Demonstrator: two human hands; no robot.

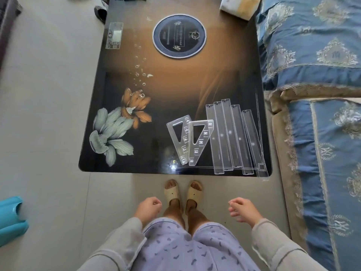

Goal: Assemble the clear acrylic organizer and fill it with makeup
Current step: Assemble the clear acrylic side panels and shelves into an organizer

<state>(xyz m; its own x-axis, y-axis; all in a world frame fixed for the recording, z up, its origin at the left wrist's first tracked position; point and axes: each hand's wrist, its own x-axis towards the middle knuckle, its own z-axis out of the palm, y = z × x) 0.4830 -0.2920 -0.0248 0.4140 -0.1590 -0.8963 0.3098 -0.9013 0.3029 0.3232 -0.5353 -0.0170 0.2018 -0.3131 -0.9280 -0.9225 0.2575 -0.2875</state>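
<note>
Nearest the viewer, a person in grey sleeves and patterned lilac shorts stands at the near edge of a low table. The left hand [147, 208] hangs beside the thigh with its fingers curled into a loose fist, holding nothing; the right hand [243, 210] hangs likewise, fingers loosely bent and empty. Beige slippers [183, 190] rest on the pale floor just short of the table. On the dark glossy tabletop [156, 118], near its front right corner, lie the unassembled organizer parts: two clear triangular side panels [190, 141], overlapping slightly, each with a triangular cut-out and a row of slots; just to their right, five long clear strips [232, 135] laid side by side, running away from the viewer. Farther back, a round dark disc [179, 36] with a pale rim lies flat; a small clear rectangular piece [114, 35], possibly another acrylic part, lies near the far left edge. A blue patterned sofa [316, 75] flanks the table's right side.
</note>
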